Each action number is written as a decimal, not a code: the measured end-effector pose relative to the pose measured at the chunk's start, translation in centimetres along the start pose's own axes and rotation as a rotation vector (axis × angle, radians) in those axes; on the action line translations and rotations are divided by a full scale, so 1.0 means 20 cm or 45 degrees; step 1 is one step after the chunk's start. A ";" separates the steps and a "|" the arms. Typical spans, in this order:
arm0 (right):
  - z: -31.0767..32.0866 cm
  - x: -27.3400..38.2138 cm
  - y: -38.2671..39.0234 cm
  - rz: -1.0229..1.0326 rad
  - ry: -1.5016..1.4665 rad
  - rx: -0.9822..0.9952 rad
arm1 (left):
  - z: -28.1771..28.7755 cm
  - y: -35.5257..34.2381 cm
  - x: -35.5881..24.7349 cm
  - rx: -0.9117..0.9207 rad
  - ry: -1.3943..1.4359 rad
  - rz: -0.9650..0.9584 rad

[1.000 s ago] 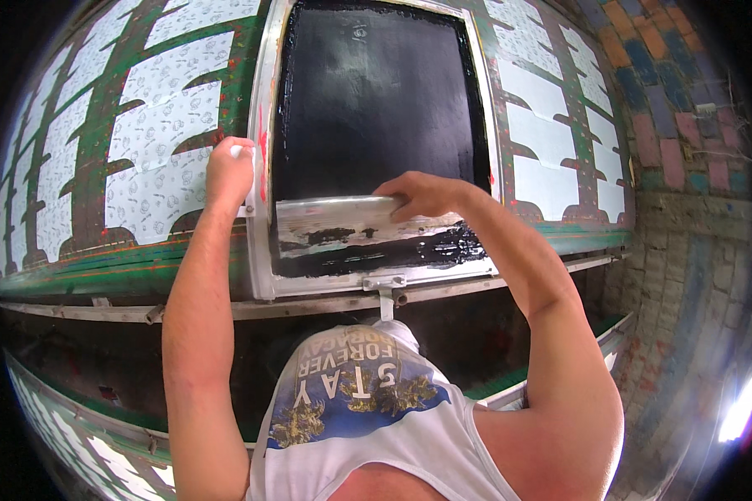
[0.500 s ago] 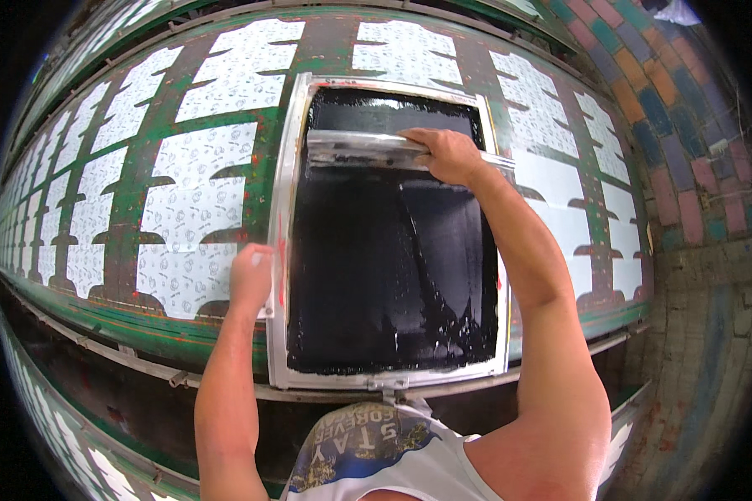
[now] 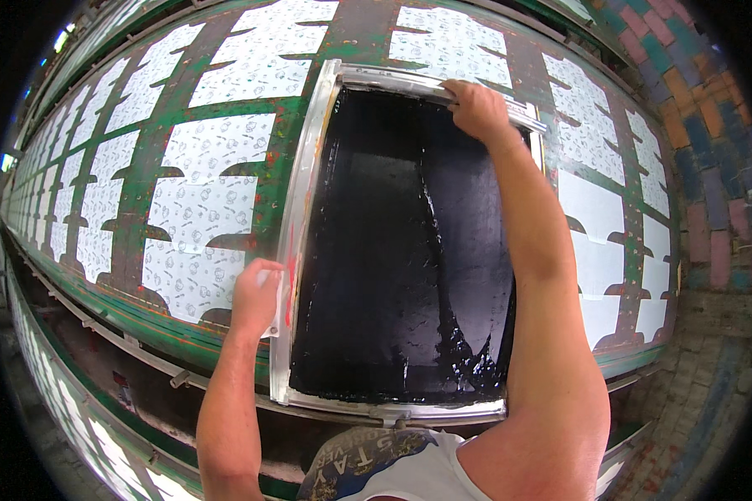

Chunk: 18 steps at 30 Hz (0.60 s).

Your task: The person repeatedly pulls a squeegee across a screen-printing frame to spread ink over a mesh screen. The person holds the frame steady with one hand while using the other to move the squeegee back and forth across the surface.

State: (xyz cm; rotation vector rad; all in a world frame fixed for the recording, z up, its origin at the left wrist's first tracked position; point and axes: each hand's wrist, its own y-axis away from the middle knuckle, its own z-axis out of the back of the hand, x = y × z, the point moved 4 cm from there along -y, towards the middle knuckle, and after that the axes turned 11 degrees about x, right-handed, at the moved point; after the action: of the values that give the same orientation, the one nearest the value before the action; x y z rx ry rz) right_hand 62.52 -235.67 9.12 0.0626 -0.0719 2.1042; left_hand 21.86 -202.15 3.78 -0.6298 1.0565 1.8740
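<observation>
A screen printing frame (image 3: 289, 313) with pale metal sides lies in front of me, its mesh (image 3: 376, 250) covered in glossy black ink. My right hand (image 3: 480, 110) is closed on a long metal squeegee (image 3: 393, 79) at the frame's far end. That squeegee spans the width of the frame and partly hides its far side. By the left side of the frame, my left hand (image 3: 256, 294) is curled around a pale side handle, mostly covered by the fingers. Thicker ink streaks (image 3: 455, 338) shine at the near right of the mesh.
Under the frame runs a long green printing table (image 3: 263, 179). White fabric pieces (image 3: 205, 204) with small dark prints lie on it in rows; nearer right, a plain white piece (image 3: 591, 200) shows. A metal rail (image 3: 180, 380) follows the near edge. Coloured bricks (image 3: 710, 125) pave the floor at right.
My right hand has pushed the squeegee away from me, from the upper part of the mesh to the far end. The left hand keeps its place by the frame. My view has shifted slightly.
</observation>
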 end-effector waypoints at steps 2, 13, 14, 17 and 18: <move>-0.02 -0.02 -0.05 -0.064 0.223 0.211 | -0.01 0.00 0.00 0.004 -0.009 -0.014; -0.09 0.12 0.38 0.189 0.119 0.067 | 0.00 -0.01 0.03 0.013 -0.004 -0.051; -0.08 0.16 0.47 0.190 0.082 0.067 | -0.01 -0.01 0.03 0.002 -0.010 -0.072; -0.04 0.32 0.78 0.165 0.071 0.181 | -0.01 -0.01 0.06 -0.023 -0.037 -0.150; -0.01 0.38 0.89 0.162 0.048 0.200 | -0.01 -0.02 0.07 -0.029 -0.049 -0.190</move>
State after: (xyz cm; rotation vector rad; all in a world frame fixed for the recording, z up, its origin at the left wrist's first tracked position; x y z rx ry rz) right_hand 43.26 -238.19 8.92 0.1151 0.1151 2.2346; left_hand 21.55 -201.57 2.54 -0.6653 0.9388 1.7643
